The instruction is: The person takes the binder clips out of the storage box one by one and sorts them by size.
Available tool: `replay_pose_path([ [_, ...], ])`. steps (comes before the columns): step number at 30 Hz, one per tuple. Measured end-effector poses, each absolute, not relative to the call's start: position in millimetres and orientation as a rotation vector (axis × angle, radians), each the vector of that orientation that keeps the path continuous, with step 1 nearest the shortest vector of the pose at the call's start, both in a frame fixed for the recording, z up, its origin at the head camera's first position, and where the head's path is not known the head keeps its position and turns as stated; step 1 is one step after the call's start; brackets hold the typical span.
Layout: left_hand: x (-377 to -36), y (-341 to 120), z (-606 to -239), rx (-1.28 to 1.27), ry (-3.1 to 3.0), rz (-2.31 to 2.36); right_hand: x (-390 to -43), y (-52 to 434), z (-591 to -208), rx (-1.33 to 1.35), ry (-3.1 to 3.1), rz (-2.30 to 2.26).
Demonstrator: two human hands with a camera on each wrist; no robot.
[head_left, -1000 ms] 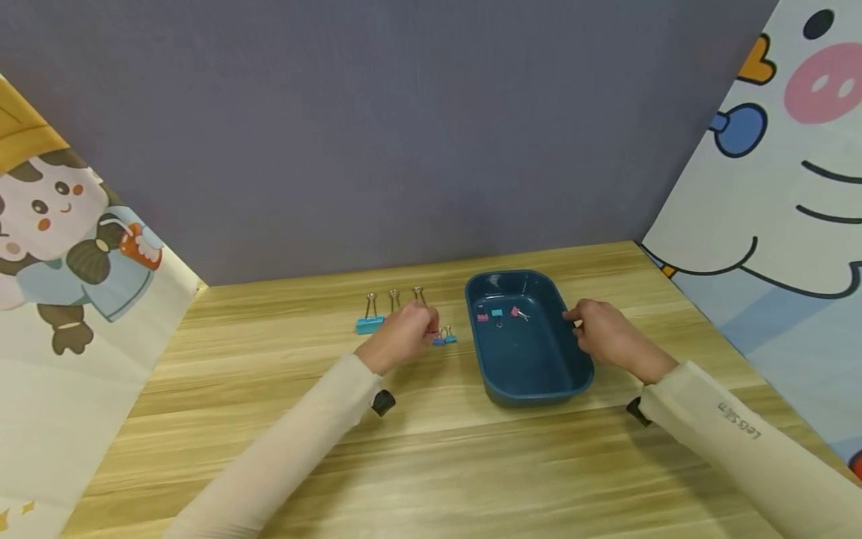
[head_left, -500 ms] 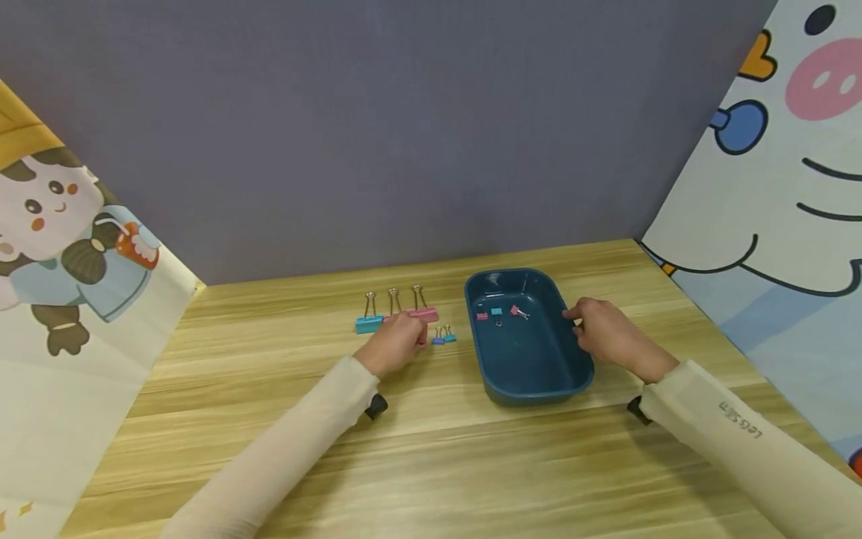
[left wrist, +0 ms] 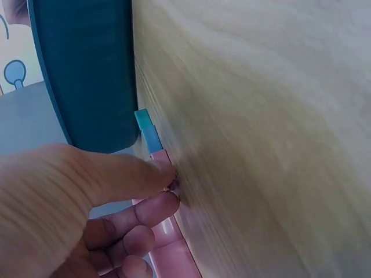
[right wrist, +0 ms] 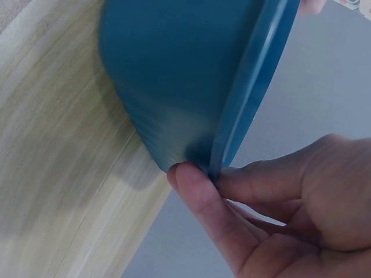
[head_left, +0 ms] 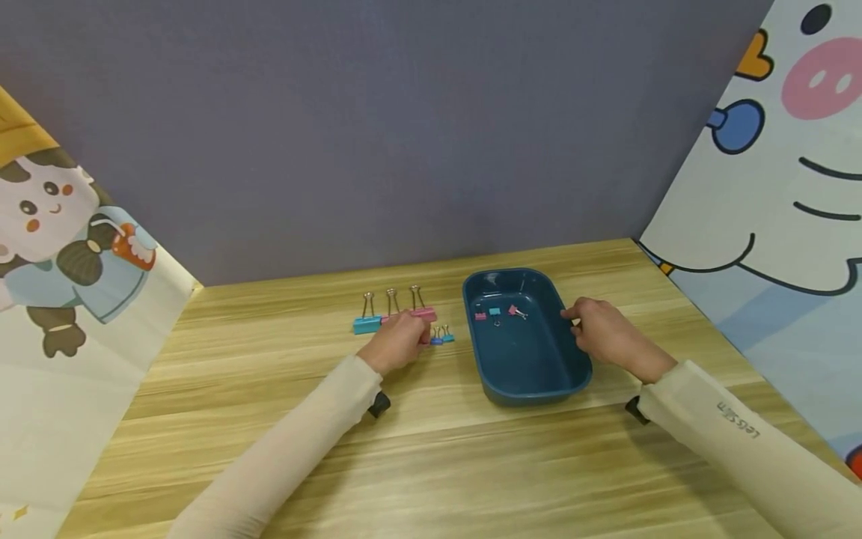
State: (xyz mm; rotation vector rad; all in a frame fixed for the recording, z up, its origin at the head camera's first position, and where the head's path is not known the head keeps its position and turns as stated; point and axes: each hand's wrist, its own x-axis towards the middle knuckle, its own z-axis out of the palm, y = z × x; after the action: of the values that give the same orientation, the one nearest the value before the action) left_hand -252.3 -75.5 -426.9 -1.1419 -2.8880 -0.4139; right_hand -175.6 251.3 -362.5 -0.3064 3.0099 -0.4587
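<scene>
My left hand (head_left: 397,340) is low over the wooden table, thumb and forefinger pinched at a small binder clip mostly hidden by them. In the left wrist view, a small pink binder clip (left wrist: 159,155) lies against the thumb, in line with a blue clip (left wrist: 151,139) and a teal clip (left wrist: 143,119). Just behind the hand stand large binder clips: a teal one (head_left: 367,325) and a pink one (head_left: 424,314), with another partly covered between them. My right hand (head_left: 599,333) grips the right rim of a dark blue plastic bin (head_left: 532,397) between thumb and fingers.
Inside the bin lie a small pink clip (head_left: 480,316), a small teal clip (head_left: 494,311) and another pink clip (head_left: 515,310). A grey partition (head_left: 417,150) rises behind the table, with cartoon-printed panels (head_left: 761,195) at both sides.
My left hand first drew back left from the small clips, then shifted slightly right toward them; a pink bit now shows beside the blue clip. The right hand keeps its grip on the bin.
</scene>
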Motion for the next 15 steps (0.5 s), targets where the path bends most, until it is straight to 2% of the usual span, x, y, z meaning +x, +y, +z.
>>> replay_pose_path([
  [15,-239,-75,-390,-1.120,-2.759,-0.528,-175,251,-362,-0.324,3.022,-0.457],
])
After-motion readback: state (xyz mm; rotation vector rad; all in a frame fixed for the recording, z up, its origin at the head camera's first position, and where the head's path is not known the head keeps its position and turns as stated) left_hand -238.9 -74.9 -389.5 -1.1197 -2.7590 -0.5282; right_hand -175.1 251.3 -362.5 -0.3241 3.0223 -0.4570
